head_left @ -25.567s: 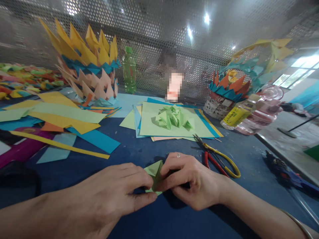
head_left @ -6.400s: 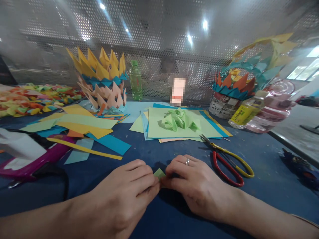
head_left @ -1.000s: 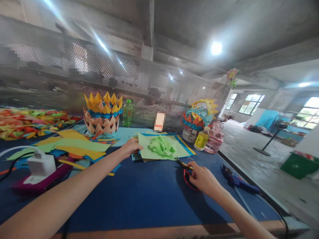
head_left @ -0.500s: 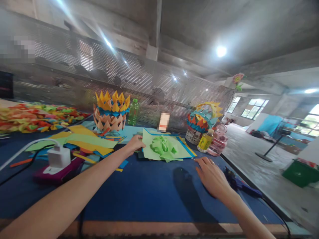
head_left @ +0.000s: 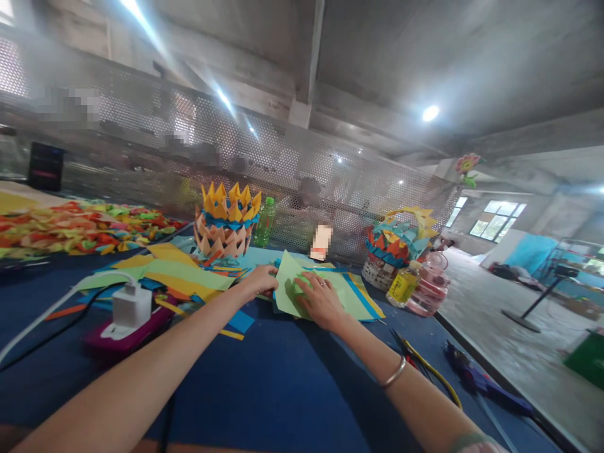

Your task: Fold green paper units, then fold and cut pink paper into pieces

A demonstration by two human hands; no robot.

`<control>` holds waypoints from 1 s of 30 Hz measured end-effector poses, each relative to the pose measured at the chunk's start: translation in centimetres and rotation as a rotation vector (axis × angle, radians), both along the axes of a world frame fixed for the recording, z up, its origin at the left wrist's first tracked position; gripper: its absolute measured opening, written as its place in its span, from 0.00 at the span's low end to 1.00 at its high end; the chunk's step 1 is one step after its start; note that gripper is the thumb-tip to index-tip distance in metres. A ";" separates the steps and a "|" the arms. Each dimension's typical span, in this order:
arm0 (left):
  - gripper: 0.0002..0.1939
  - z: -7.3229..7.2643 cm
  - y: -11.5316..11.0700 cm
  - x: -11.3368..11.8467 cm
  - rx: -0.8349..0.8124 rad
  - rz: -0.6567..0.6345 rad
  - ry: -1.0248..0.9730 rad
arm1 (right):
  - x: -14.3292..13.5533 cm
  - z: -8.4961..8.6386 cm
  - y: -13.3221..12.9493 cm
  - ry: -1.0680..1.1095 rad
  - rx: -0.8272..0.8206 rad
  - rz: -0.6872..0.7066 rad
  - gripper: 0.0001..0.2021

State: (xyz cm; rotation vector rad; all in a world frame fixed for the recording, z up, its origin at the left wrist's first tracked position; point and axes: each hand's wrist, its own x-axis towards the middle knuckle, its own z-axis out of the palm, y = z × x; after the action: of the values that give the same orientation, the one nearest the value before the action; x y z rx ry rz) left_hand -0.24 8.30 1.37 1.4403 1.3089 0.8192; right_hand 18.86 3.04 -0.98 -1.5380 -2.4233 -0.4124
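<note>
My left hand [head_left: 263,279] pinches the left edge of a light green paper sheet [head_left: 289,299], which is lifted a little there. The sheet lies on a stack with blue and yellow paper edges [head_left: 364,294] showing at the right. My right hand [head_left: 322,299] rests on the small folded green paper pieces [head_left: 333,277] on top of the sheet. Its fingers are apart and bent slightly over the pieces, hiding most of them. A silver bangle [head_left: 395,372] circles the right wrist.
Loose paper sheets [head_left: 165,267] and a purple power strip [head_left: 111,336] with a white charger lie left. Behind stand a paper basket [head_left: 224,229] and a green bottle [head_left: 265,225]. At right are a yellow bottle [head_left: 402,286], a yellow-handled tool [head_left: 431,365] and a purple glue gun [head_left: 491,382].
My right hand has moved left from the bare tabletop onto the green paper pieces. The left hand still holds the sheet's edge, now raised more. The view has shifted left, and the yellow-handled tool shows.
</note>
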 end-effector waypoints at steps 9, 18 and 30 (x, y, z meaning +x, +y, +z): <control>0.09 -0.3 1.0 -1.2 -0.012 -0.092 0.034 | 0.6 -0.7 1.5 -0.052 -0.048 -0.066 0.18; 0.06 0.0 0.8 -1.3 0.006 -0.070 0.024 | 3.8 -0.9 2.3 -0.079 -0.041 -0.151 0.17; 0.04 0.7 0.5 -1.3 0.042 -0.030 0.184 | 4.2 -1.3 2.9 -0.115 -0.017 -0.178 0.17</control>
State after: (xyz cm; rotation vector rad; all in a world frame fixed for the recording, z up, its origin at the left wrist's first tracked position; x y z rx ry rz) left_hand -1.58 8.83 2.12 1.5949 1.4109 0.7117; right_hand 23.02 5.96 -2.32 -1.7918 -2.3863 -0.5287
